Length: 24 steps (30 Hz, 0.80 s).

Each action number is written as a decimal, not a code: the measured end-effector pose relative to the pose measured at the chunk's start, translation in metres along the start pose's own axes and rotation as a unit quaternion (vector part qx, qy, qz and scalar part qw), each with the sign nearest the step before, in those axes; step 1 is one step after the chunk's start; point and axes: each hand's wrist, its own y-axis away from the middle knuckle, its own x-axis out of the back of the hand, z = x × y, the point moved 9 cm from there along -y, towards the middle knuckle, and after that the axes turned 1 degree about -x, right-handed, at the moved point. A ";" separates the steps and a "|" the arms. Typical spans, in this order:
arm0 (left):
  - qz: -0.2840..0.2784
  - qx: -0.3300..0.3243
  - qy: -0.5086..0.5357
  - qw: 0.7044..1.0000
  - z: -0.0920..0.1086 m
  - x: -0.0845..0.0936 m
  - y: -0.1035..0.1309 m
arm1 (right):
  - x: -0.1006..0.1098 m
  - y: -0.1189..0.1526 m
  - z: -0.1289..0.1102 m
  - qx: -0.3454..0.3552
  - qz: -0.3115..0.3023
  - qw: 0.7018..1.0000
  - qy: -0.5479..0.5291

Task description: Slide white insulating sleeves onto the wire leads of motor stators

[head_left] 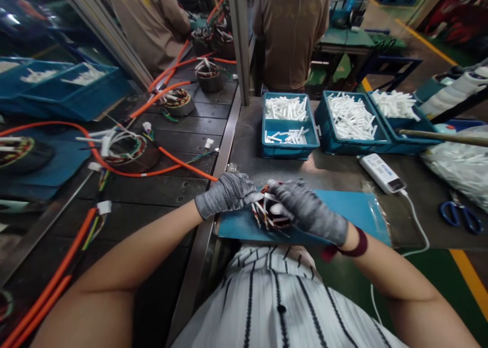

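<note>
A round wound coil part (pixel 271 217) with white sleeves and thin leads rests on the blue mat (pixel 343 211) in front of me. My left hand (pixel 227 194), in a grey glove, is at its upper left, fingers closed in a pinch on a white sleeve at the part's edge. On the right side, my gloved right hand (pixel 310 211) bends over the part with fingers curled together near the reddish wires; what they grip is too small to make out. An orange cable (pixel 183 164) runs from the left to behind my left hand.
Blue bins (pixel 290 151) of white sleeves stand behind the mat. A white device (pixel 382 173) with a cord and blue-handled scissors (pixel 460 217) lie right. More coil parts (pixel 131 152) and cables sit left. Two people are beyond a metal post (pixel 239 43).
</note>
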 end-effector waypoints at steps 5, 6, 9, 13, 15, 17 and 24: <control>-0.001 -0.012 0.009 1.000 -0.004 -0.006 0.003 | -0.026 -0.005 0.007 0.013 -0.059 0.998 -0.027; 0.002 -0.008 0.010 1.000 -0.005 -0.007 0.004 | -0.023 -0.001 0.012 0.011 -0.041 0.999 -0.015; 0.006 -0.002 0.022 1.000 -0.007 -0.009 0.002 | -0.013 0.016 0.021 0.016 -0.008 1.000 0.024; 0.020 0.013 0.087 0.996 -0.013 -0.008 0.001 | -0.006 0.045 0.023 0.000 0.056 0.996 0.066; 0.042 -0.002 0.160 0.986 -0.012 -0.007 0.007 | -0.008 0.064 0.015 0.009 0.126 0.984 0.125; 0.061 -0.029 0.219 0.973 -0.007 -0.007 0.019 | -0.027 0.077 0.003 0.054 0.143 0.972 0.180; 0.039 0.026 0.321 0.946 0.017 -0.001 0.047 | -0.006 0.051 0.068 -0.065 0.198 0.936 0.285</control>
